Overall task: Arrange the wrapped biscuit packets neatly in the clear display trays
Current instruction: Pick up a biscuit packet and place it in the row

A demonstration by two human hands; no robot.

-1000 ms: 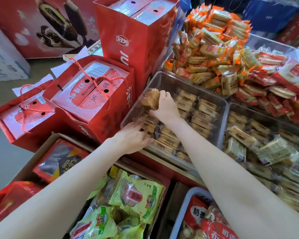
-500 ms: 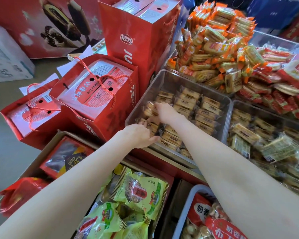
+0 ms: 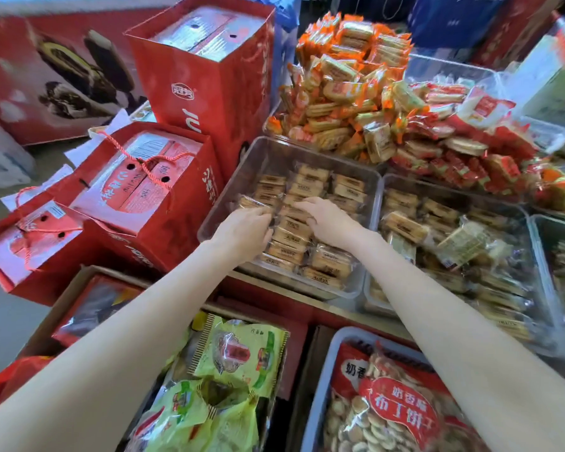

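Biscuit packets (image 3: 291,238) are sitting in rough rows inside the clear tray (image 3: 235,177) on the left, the one right next to the red gift box (image 3: 150,194); that's where I've got both hands working. My left hand (image 3: 242,231) is down at the tray's left column with the fingers curled over a packet (image 3: 253,202) near the wall, looks like it's gripping it but the fingertips are hidden so I can't swear to it; my right hand (image 3: 327,220) lies flatter over the middle column, fingers fairly straight, pressing on the packets rather than holding one.

How I'd do this bit well, just my take: keep the right hand as a fence so the middle row doesn't slide while the left one tucks its packet into the gap; set each one label up and square to its neighbours; push gently toward the far wall so the rows close up, the wrappers look slippery and will ride over each other if shoved hard. The back of the tray has bare floor, so there's room to fill; the second tray (image 3: 532,243) to the right looks much messier and I'd guess it's next.
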